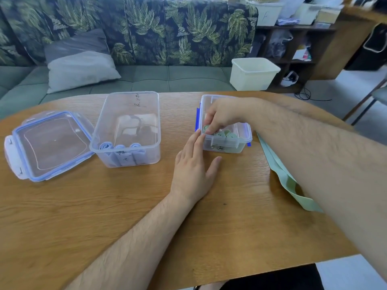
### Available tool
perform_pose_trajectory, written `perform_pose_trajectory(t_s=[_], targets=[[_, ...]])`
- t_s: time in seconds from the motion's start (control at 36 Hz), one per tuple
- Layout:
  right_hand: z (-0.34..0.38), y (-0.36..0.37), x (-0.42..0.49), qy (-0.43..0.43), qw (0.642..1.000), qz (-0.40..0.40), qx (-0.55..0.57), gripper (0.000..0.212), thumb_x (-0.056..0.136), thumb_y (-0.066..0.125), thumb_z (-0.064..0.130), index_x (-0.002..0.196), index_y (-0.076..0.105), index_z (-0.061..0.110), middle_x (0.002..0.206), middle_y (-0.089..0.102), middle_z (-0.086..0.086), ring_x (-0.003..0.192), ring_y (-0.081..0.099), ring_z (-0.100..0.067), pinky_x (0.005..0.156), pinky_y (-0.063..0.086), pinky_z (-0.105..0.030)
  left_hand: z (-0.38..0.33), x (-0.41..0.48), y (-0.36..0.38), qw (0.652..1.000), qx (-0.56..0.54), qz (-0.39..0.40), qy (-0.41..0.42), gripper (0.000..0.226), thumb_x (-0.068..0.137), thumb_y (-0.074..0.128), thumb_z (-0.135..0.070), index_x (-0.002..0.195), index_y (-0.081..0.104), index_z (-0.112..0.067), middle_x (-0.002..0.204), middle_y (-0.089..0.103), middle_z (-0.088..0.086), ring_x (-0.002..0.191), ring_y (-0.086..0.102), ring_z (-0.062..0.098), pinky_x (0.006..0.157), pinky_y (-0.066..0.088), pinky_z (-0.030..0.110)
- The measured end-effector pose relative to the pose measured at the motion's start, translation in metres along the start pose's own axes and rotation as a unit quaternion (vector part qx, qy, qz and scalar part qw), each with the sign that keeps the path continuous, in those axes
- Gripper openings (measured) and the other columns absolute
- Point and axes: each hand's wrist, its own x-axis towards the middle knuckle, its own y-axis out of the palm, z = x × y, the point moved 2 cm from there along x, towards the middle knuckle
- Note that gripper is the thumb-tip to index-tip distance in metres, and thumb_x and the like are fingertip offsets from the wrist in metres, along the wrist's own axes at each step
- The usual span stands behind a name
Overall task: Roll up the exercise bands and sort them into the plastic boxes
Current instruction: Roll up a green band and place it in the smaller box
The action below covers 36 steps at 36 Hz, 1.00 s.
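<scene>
- Lying flat at far left on the worktop (104,206): a clear lid (50,145) with a blue seal.
- Just beside it, the large clear box (127,114), open; three rolled blue bands (120,147) stand along its near wall.
- Left hand (194,170) on the worktop, fingers straight, tips touching the small box (226,146).
- Right hand (224,116) reaches into the small box, fingers pinching a rolled green band (207,128); other green rolls (230,135) beside it.
- Loose green band (289,178) lies unrolled, partly under the right forearm.

Bright soft daylight, wide-angle edge distortion
</scene>
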Motion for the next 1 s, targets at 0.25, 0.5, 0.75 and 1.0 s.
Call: perform_pose_trajectory(t_s=[0.25,0.5,0.75,1.0], targets=[[-0.002,-0.001,0.002,0.000,1.000,0.022,0.021,0.026,0.084,0.082,0.021,0.108,0.076,0.015,0.104,0.073,0.000,0.092,0.068,-0.011,0.071,0.051,-0.018,0.000,0.000,0.002,1.000,0.017,-0.007,0.003,0.071,0.095,0.061,-0.047,0.153,0.037,-0.013,0.163,0.031,0.001,0.147,0.035,0.018,0.112,0.037,0.041],[0.003,0.000,0.000,-0.010,0.999,0.038,-0.002,0.021,0.087,0.079,0.021,0.108,0.076,0.019,0.103,0.073,0.004,0.092,0.068,-0.008,0.073,0.054,-0.022,0.001,0.000,0.003,1.000,0.026,-0.008,0.008,0.072,0.095,0.060,-0.048,0.153,0.037,-0.013,0.163,0.030,0.002,0.148,0.033,0.017,0.112,0.036,0.040],[-0.011,0.006,-0.001,-0.004,0.996,0.042,0.074,0.026,0.090,0.076,0.025,0.115,0.072,0.020,0.114,0.073,-0.004,0.110,0.066,-0.018,0.085,0.053,-0.025,0.001,0.000,0.003,0.999,0.032,-0.005,0.001,0.073,0.094,0.061,-0.049,0.153,0.037,-0.013,0.163,0.030,0.001,0.148,0.033,0.016,0.113,0.034,0.037],[-0.008,0.005,-0.004,-0.014,0.998,0.038,0.042,0.029,0.092,0.074,0.025,0.120,0.071,0.021,0.114,0.069,0.005,0.112,0.063,-0.016,0.075,0.047,-0.017,-0.001,-0.002,0.003,0.998,0.068,0.001,0.009,0.076,0.095,0.059,-0.052,0.155,0.034,-0.012,0.165,0.026,0.002,0.147,0.035,0.019,0.114,0.032,0.039]])
